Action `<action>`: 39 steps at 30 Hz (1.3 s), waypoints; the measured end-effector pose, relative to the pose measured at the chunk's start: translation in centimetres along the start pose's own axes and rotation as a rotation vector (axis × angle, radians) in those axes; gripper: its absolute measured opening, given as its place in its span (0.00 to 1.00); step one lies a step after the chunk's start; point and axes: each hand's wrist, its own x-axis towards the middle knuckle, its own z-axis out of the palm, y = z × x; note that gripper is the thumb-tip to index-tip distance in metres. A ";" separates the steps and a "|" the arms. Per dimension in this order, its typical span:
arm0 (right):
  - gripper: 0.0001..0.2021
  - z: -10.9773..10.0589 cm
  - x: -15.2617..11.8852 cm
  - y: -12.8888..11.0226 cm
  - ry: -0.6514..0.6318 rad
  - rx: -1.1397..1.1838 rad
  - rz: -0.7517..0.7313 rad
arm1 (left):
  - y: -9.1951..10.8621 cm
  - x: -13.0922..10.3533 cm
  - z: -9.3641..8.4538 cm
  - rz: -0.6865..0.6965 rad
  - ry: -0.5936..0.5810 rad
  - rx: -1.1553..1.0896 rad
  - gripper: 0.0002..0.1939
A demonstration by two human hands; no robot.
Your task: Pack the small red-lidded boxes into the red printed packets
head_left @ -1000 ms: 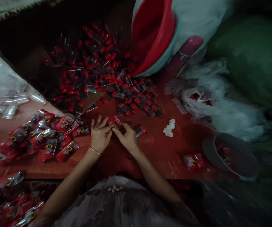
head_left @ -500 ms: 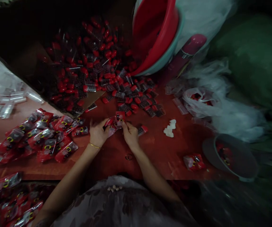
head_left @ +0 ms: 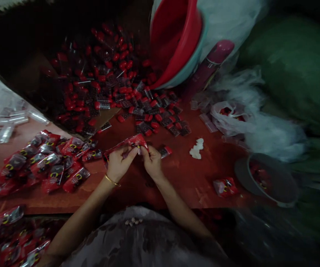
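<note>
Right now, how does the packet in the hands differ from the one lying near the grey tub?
The held packet is gripped by the left hand and right hand; the lone packet lies on the table, untouched. The held packet looks longer; the lone packet looks shorter and crumpled. Both show glossy red plastic.

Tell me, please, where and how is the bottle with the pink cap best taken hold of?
Probably around the upper body of the bottle, just under its pink cap, coming from the right and above. It is long and leans with the cap up to the right, so that end stands out, while the light blue basin crowds its left side.
</note>
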 end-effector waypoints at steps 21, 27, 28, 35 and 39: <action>0.20 -5.9 -1.8 -0.2 0.019 -0.522 -0.019 | 1.8 -1.0 3.0 -0.486 0.095 -0.743 0.19; 0.18 -4.2 -2.6 -1.5 -0.054 0.094 0.111 | 1.3 -1.5 3.3 -0.285 0.066 -0.573 0.11; 0.17 -4.0 -2.6 -1.5 -0.047 0.090 0.118 | 1.4 -1.5 3.2 -0.289 0.059 -0.577 0.11; 0.18 -3.4 -2.7 -1.2 -0.027 -0.156 0.038 | 2.2 -2.0 2.9 -0.555 -0.027 -0.702 0.19; 0.19 -4.5 -2.4 -0.8 -0.014 -0.463 -0.033 | 2.1 -1.8 2.6 -0.529 0.064 -0.722 0.17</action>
